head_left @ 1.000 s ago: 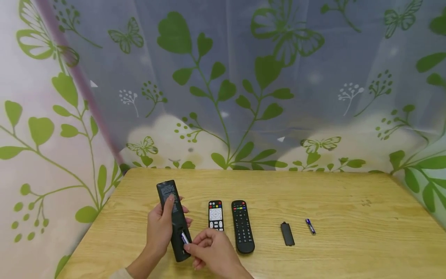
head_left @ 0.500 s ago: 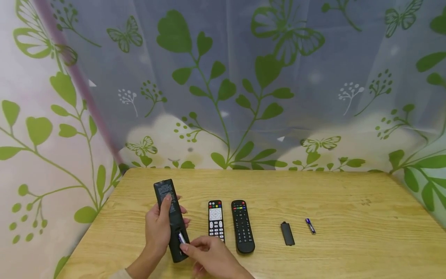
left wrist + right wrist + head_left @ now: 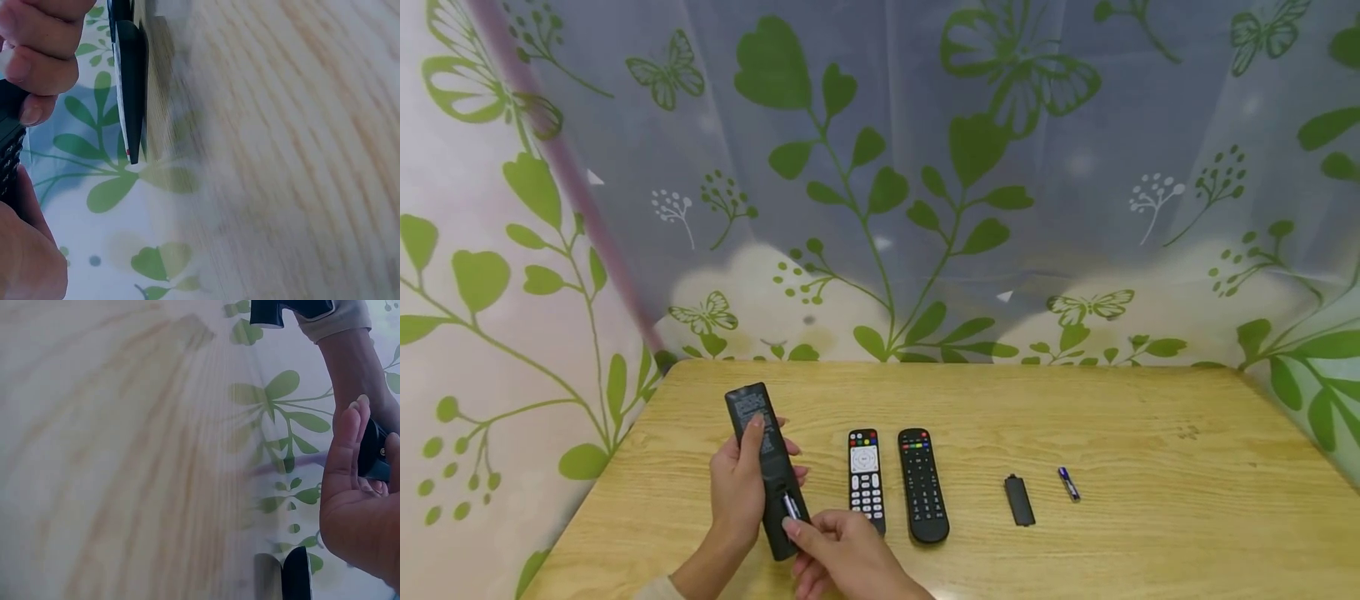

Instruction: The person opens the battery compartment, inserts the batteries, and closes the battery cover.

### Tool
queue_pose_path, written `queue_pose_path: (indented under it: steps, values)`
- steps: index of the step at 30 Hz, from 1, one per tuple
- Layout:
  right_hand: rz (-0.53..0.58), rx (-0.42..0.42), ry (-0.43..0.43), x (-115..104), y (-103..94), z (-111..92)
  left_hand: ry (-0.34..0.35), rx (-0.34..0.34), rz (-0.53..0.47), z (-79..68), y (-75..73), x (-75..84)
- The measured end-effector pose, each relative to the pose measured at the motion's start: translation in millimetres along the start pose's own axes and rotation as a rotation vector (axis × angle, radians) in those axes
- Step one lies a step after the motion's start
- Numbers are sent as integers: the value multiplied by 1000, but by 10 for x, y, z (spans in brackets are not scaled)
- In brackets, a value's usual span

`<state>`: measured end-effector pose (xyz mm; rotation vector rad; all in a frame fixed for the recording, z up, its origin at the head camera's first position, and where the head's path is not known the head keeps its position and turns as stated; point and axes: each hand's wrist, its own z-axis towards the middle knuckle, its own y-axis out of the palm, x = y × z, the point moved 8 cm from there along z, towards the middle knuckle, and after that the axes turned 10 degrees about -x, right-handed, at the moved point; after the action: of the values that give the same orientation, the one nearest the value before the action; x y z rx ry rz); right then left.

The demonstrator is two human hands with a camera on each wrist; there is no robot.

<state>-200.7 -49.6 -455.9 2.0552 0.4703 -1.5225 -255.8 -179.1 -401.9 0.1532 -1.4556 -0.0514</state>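
My left hand (image 3: 737,492) grips a black remote control (image 3: 778,475), back side up and tilted above the table. Its battery compartment lies uncovered near the lower end. Inside sits a silver and dark battery (image 3: 790,506), part of it hidden by my right thumb. My right hand (image 3: 857,554) presses that thumb on the battery's lower end, its fingers bent behind the remote. In the right wrist view, the remote's end (image 3: 375,450) shows between the right thumb and fingers. A black battery cover (image 3: 1019,500) and a loose blue battery (image 3: 1069,484) lie apart on the right.
Two more remotes lie face up on the wooden table (image 3: 1150,450): a black one with white keys (image 3: 865,475), partly behind my right hand, and a black one with dark keys (image 3: 923,483). A leaf-patterned curtain (image 3: 880,217) hangs behind the table.
The held remote and both hands have shifted slightly left. The battery has gone from sticking out at a slant in the right fingertips to lying lower in the compartment under the thumb.
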Motion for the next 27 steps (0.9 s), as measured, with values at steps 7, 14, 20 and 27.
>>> queue_pose_path:
  steps: [7,14,20,27]
  values:
    - [71,-3,-7,16,42,20,3,22,-25,-13,-21,6]
    - [75,16,-31,18,67,41,-5,33,-63,-31,-34,3]
    - [54,36,-51,14,57,48,-7,31,-90,-36,-25,5]
    - [32,57,-43,-3,46,33,-6,9,-70,-49,-4,37]
